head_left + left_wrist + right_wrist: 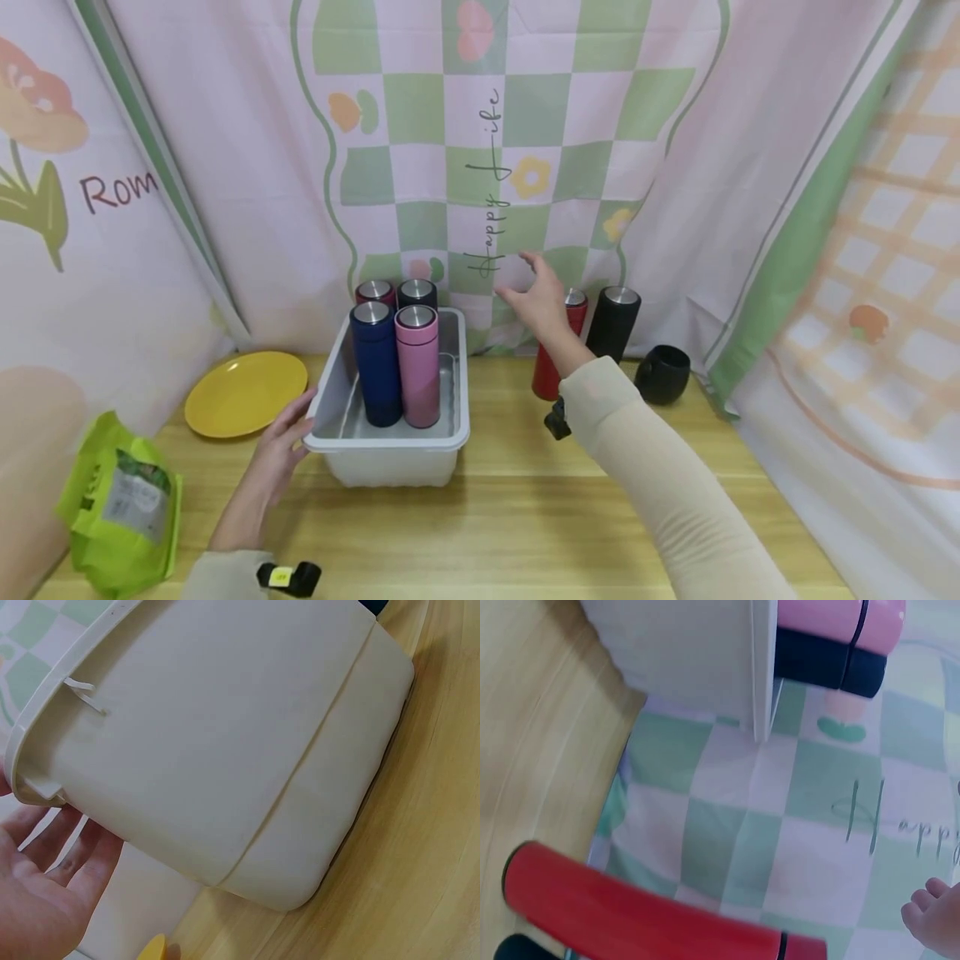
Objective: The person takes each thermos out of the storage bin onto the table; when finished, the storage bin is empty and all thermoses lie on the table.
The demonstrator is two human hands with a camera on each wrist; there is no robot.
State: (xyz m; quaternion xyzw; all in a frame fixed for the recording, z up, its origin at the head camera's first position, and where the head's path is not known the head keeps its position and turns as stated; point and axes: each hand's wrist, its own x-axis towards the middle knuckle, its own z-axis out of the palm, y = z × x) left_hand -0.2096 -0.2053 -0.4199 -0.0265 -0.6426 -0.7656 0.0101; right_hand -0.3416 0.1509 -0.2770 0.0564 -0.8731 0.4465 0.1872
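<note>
Head view, bin as dial centre. Four bottles are standing upright inside the pale bin (393,468): blue bottle (375,367) and pink bottle (418,367) in front, dark red bottle (377,298) and dark bottle (417,293) behind. Red bottle (546,379) and black bottle (615,321) are standing outside, between 2 and 3 o'clock. Work is looking partway along, by judgement: four grouped, two apart. Left hand (277,446), 8 o'clock, is holding the bin's near corner, fingers lying under the rim. Right hand (540,300), 2 o'clock, is hovering, thumb and fingers well apart, gripping nothing. Bin is showing smooth plastic, flared lip, rounded corners. Bottles, slim cylinders, are wearing coloured coats and shiny metallic tops. Yellow plate (247,392), 9 o'clock, is lying round and glossy; black mug (662,377), 3 o'clock, is bulging roundly. Wood-grain table (510,533) is running beneath.
</note>
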